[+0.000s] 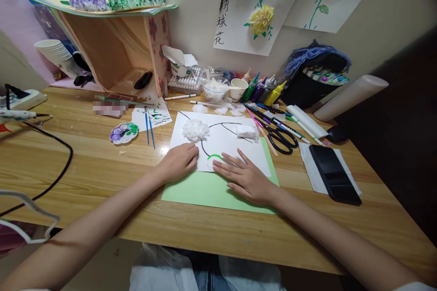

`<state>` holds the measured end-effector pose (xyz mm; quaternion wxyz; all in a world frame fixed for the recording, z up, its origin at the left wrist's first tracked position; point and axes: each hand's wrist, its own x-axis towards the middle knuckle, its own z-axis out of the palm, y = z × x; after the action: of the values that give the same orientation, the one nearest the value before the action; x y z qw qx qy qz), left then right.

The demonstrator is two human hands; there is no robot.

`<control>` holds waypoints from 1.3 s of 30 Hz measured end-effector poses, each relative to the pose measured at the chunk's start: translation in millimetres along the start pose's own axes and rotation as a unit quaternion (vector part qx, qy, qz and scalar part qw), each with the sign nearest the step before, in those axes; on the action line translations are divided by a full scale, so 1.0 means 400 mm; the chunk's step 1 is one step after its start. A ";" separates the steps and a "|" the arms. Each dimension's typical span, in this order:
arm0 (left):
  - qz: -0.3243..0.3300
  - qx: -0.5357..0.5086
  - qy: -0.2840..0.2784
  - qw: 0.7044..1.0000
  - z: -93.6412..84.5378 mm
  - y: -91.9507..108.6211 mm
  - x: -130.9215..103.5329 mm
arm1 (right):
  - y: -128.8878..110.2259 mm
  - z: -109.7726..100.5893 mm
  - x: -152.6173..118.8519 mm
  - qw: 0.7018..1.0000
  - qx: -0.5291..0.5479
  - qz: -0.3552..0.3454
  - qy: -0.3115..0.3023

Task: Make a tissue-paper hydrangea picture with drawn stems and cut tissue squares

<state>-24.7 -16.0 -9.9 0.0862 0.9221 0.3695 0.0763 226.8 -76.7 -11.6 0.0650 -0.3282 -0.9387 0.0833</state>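
A white paper (235, 159) with black curved lines lies on a light green sheet (198, 193). On its upper left sits a fluffy white flower (195, 130); a small white folded stack (247, 132) rests at its right. My left hand (179, 162) lies on the paper's left edge with its fingers curled together, just below the flower; anything inside them is hidden. My right hand (246, 176) is spread flat over the lower part of the paper. Its fingertips touch a clear round piece (214, 162) beside a green arc.
Black scissors (280, 139) and pens lie right of the paper, with a phone (334, 173) farther right. Paint bottles (262, 90) and a paper cup (238, 89) stand behind. Brushes (149, 129), a palette (124, 132) and a cable (70, 157) are at left.
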 end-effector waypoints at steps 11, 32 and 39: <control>-0.005 -0.016 0.002 1.000 -0.003 0.002 -0.001 | -0.002 -0.001 -0.013 0.998 -0.023 0.006 0.063; 0.182 -0.009 -0.022 0.983 -0.027 0.019 -0.022 | -0.002 0.000 -0.006 0.997 -0.023 0.068 0.042; 0.166 -0.036 -0.014 0.985 -0.020 0.008 -0.027 | 0.000 -0.005 -0.004 0.999 -0.010 0.039 0.012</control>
<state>-31.7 -25.0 -2.2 0.1102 0.9679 0.2071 0.0902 228.2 -77.5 -9.8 0.0702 -0.3664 -0.9250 0.0726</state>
